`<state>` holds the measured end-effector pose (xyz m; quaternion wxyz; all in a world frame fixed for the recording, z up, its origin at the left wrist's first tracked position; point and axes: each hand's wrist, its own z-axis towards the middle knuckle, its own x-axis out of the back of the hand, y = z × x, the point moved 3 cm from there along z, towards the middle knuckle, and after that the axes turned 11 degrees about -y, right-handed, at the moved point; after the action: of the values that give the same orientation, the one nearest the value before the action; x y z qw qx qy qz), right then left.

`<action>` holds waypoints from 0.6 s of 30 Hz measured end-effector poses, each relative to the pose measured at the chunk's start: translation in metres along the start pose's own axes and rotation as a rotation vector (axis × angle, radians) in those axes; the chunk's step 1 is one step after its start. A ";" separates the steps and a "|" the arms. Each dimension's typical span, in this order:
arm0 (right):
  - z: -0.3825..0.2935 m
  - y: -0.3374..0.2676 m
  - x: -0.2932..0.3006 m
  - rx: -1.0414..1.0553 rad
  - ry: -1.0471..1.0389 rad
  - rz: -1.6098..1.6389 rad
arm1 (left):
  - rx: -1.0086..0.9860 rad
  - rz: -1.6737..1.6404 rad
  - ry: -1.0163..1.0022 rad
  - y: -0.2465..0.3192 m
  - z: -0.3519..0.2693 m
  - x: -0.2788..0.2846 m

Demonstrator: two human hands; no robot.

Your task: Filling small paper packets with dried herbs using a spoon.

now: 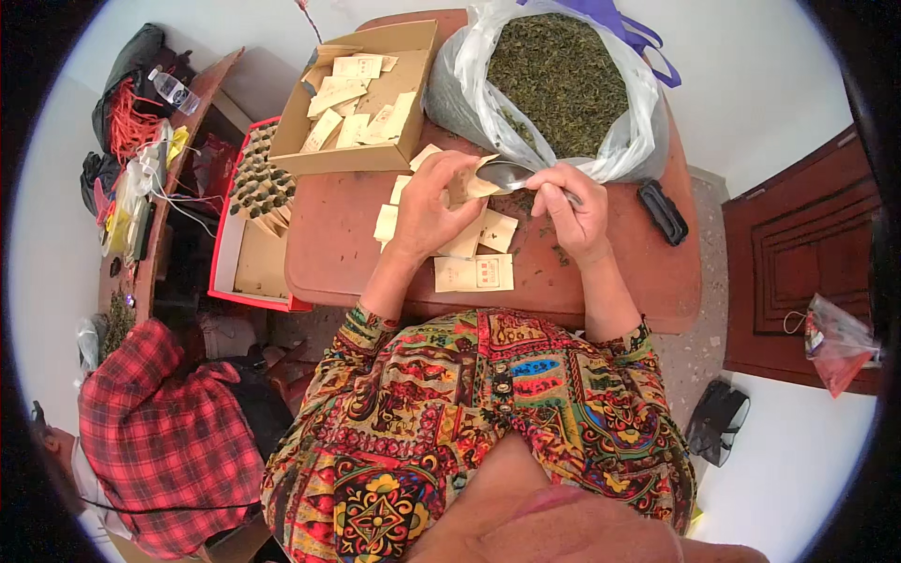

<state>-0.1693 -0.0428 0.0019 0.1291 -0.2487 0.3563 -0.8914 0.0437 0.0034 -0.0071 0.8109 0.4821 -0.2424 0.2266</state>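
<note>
My left hand [438, 207] grips a small kraft paper packet [470, 184] with its mouth spread apart. In my right hand [574, 207] is a metal spoon [508, 174], its bowl at the packet's opening. How much the spoon carries is hard to tell. More paper packets lie on the table around and under my left hand, and one printed packet [474, 273] rests flat near the front edge. Behind my hands stands a large clear plastic bag [461, 91], rolled wide at the top and full of dried dark green leaves [559, 84], which look like tea.
A cardboard box [352, 165] of loose packets sits at the table's [338, 239] back left. Below it, a red-rimmed box [262, 271] holds upright filled packets. A black plastic tray [662, 212] lies at right. A person in a plaid garment [169, 436] is at lower left.
</note>
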 end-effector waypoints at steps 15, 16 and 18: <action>0.012 0.009 0.043 -0.340 0.185 0.290 | 0.168 -0.256 -0.098 -0.016 0.004 -0.002; 0.017 0.007 0.053 -0.405 0.217 0.222 | 0.175 -0.236 -0.112 -0.017 0.004 -0.002; 0.028 0.002 0.074 -0.468 0.247 0.148 | 0.184 -0.258 -0.102 -0.017 0.005 0.000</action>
<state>-0.2166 -0.0905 0.0437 0.0883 -0.1344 0.5828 -0.7966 0.0528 -0.0083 -0.0166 0.7724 0.5923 -0.1973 0.1170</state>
